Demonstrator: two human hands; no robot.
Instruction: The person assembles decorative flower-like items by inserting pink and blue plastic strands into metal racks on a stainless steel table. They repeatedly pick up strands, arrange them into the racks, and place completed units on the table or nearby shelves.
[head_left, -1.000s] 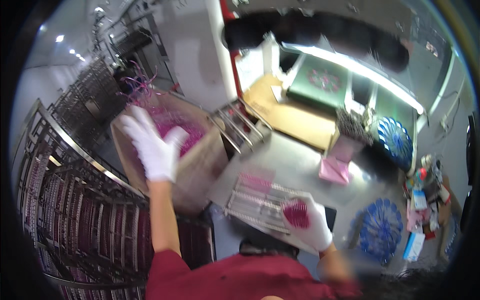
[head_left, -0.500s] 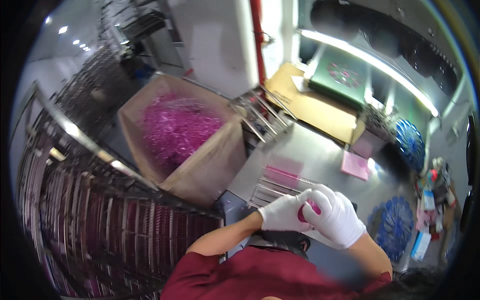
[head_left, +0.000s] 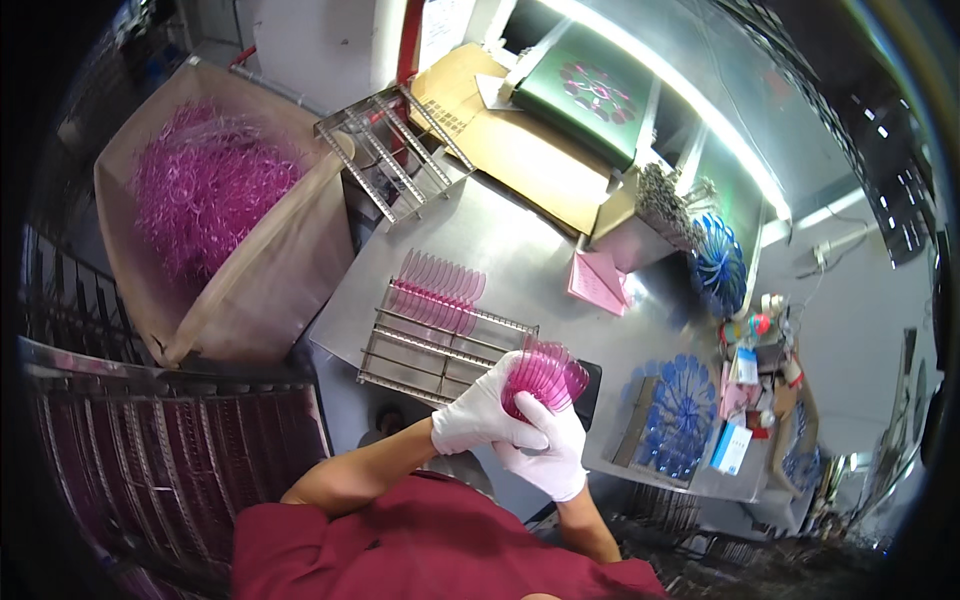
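Pink discs — a fanned stack — sit between left hand and right hand, both gripping them.

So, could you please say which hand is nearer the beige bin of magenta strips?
Left. The white-gloved left hand is right of the bin; the gloved right hand is farther right.

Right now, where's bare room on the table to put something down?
Between the racked pink pieces and pink sheet, and from that sheet down toward the lower blue petals. It's crowded around the blue-white box.
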